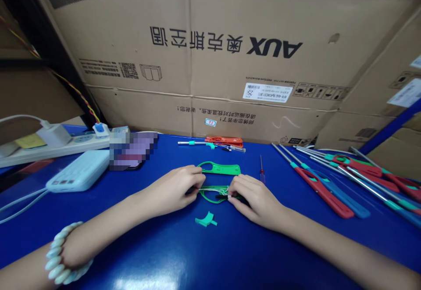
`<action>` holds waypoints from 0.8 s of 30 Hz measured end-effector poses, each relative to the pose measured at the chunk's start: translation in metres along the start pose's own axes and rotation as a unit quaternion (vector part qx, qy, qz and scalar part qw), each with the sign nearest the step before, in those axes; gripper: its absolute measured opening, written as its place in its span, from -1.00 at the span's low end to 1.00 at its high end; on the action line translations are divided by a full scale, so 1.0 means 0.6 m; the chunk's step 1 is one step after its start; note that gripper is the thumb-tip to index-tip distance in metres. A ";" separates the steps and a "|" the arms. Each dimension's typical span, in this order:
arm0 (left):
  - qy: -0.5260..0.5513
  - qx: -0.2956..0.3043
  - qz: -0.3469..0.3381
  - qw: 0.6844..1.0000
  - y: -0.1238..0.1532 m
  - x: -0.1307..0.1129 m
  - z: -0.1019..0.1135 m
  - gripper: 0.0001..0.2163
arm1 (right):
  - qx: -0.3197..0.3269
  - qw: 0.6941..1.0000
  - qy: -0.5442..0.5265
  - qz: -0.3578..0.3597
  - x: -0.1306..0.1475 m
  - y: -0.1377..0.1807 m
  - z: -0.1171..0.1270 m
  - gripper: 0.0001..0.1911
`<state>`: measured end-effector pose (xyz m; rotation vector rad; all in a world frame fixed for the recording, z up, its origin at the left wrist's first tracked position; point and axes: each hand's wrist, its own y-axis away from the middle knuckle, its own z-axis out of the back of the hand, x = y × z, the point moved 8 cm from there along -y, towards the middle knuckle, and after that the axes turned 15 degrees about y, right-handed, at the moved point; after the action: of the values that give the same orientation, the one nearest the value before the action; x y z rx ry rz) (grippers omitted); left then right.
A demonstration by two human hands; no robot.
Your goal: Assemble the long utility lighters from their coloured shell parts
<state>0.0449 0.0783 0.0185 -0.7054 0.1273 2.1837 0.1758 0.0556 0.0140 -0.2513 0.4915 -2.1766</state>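
My left hand (176, 189) and my right hand (255, 198) meet at the middle of the blue table (164, 246). Both pinch a green plastic handle shell (213, 193) with thin wires inside, lying flat on the table. My left fingers press its left end, my right fingers its right end. A second green shell half (219, 168) lies just behind it. A small teal trigger piece (206, 220) lies loose in front, near my wrists.
Several long lighters with red, blue and green handles (332, 184) lie at the right. A small red screwdriver (262, 171) and a red lighter (225, 142) lie behind. A white power bank (79, 171) and power strip (66, 143) sit at left. Cardboard boxes (217, 62) wall the back.
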 end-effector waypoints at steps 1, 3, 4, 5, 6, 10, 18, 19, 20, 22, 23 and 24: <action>0.001 0.001 0.000 1.000 0.000 0.000 0.000 -0.85 | -0.005 1.000 -0.016 -0.012 -0.004 0.000 0.000 -0.88; 0.000 0.002 0.000 1.000 0.000 0.000 0.000 -0.85 | -0.010 0.999 -0.042 -0.029 -0.010 0.001 -0.002 -0.90; 0.000 0.003 0.001 1.000 0.001 0.000 0.000 -0.85 | -0.011 0.998 -0.053 -0.035 -0.012 0.001 -0.002 -0.92; 0.000 0.004 0.000 1.000 0.001 0.000 0.000 -0.85 | -0.012 0.997 -0.064 -0.040 -0.013 0.001 -0.003 -0.92; 0.001 0.005 0.000 1.000 0.001 -0.001 0.000 -0.85 | -0.013 0.996 -0.072 -0.044 -0.014 0.002 -0.003 -0.92; 0.004 0.008 -0.001 1.000 0.001 -0.005 0.002 -0.85 | -0.010 0.993 -0.096 -0.064 -0.018 0.002 -0.005 -0.93; 0.011 0.015 0.006 1.000 0.001 -0.002 0.003 -0.85 | 0.004 0.988 -0.108 -0.109 -0.025 -0.001 -0.004 -0.91; 0.013 0.016 0.007 1.000 0.001 -0.001 0.003 -0.86 | 0.010 0.988 -0.106 -0.107 -0.024 -0.002 -0.004 -0.90; 0.014 0.018 0.007 1.000 0.002 0.000 0.002 -0.86 | 0.016 0.989 -0.103 -0.104 -0.022 -0.003 -0.004 -0.89; 0.016 0.019 0.004 1.000 0.002 0.000 0.002 -0.86 | 0.025 0.991 -0.091 -0.096 -0.018 -0.004 -0.004 -0.88; 0.017 0.020 0.001 1.000 0.002 -0.001 0.002 -0.86 | 0.026 0.992 -0.085 -0.093 -0.017 -0.004 -0.004 -0.88; 0.018 0.020 -0.001 1.000 0.002 -0.001 0.002 -0.86 | 0.026 0.992 -0.079 -0.090 -0.016 -0.004 -0.003 -0.88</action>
<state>0.0437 0.0772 0.0195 -0.7210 0.1889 2.1610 0.1789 0.0651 0.0133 -0.4505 0.3338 -2.3186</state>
